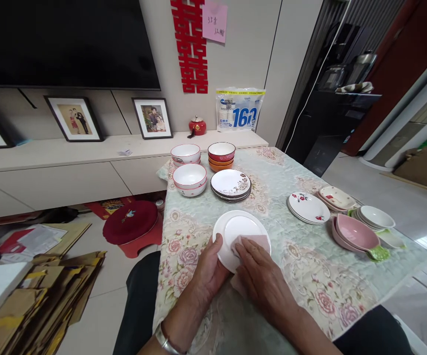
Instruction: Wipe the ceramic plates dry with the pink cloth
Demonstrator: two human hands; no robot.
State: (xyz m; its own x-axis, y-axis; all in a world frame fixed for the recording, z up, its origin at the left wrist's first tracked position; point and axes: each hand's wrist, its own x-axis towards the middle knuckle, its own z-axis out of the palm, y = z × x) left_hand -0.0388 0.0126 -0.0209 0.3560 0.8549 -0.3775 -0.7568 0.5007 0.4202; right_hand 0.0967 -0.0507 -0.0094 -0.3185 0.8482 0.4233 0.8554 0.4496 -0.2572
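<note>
A white plate with a raised ring, seemingly its underside, is tilted over the near middle of the table. My left hand grips its left edge, thumb on top and the fingers underneath. Across the lower part of the plate lies a pale pink cloth. My right hand presses this cloth on the plate with its fingers close together, and some of the cloth hangs below the palm. Just beyond is a stack of brown-rimmed plates.
White bowls and a red bowl on orange ones stand at the back. To the right are flowered plates, pink leaf-handled bowls, small white bowls and squarish dishes. A red stool stands left of the table.
</note>
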